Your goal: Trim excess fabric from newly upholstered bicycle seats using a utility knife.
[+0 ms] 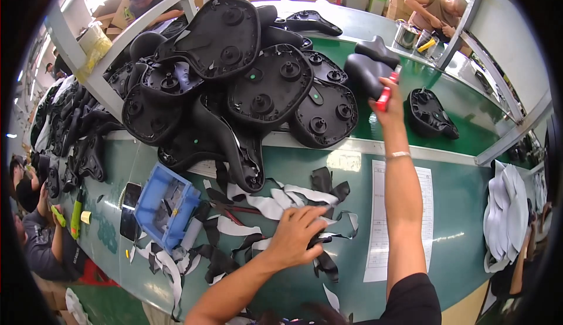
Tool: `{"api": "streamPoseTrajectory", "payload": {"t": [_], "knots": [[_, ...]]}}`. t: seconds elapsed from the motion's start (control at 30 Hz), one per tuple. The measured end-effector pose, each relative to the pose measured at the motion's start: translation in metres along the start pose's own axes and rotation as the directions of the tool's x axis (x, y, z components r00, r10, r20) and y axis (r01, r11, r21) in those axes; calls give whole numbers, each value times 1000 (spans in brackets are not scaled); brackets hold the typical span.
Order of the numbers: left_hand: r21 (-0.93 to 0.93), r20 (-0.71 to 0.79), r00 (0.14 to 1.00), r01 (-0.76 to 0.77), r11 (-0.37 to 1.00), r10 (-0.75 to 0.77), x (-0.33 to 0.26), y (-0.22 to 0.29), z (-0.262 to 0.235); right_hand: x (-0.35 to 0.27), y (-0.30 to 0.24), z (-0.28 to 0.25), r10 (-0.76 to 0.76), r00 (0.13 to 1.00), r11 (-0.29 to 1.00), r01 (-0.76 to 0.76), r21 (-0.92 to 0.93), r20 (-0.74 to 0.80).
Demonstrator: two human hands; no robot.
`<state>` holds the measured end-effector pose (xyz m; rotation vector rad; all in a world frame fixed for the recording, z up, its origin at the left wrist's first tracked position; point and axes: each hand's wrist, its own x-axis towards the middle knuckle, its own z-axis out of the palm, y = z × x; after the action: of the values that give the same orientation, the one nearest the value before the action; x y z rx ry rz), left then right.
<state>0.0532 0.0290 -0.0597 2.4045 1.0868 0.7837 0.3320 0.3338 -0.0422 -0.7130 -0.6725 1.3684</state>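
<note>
Green workbench (457,231), conveyor beyond. My right hand (387,93) stretched far forward, clenched on red-handled tool (383,98), touching black saddle (368,70) on belt, long axis running away-right. My left hand (296,237) near, pressed flat on trim scraps (264,205), grasping nothing I can see.

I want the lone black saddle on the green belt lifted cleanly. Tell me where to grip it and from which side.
Grip the lone saddle across its narrow nose, probably best, coming down from above. It lies underside up and apart from the pile of saddles, so the rim is free all round. The right hand, holding a red tool, is nearest.
</note>
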Motion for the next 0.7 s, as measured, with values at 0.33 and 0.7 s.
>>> {"api": "streamPoseTrajectory", "payload": {"t": [0.33, 0.7], "knots": [[-267, 26, 999, -17, 964, 25, -13, 75, 6, -347, -98, 42, 259, 966, 915, -251, -316, -15], [-954, -40, 789, 153, 259, -613, -64, 70, -78, -453, -56, 67, 10, 1000, 681, 13, -733, 27]]}}
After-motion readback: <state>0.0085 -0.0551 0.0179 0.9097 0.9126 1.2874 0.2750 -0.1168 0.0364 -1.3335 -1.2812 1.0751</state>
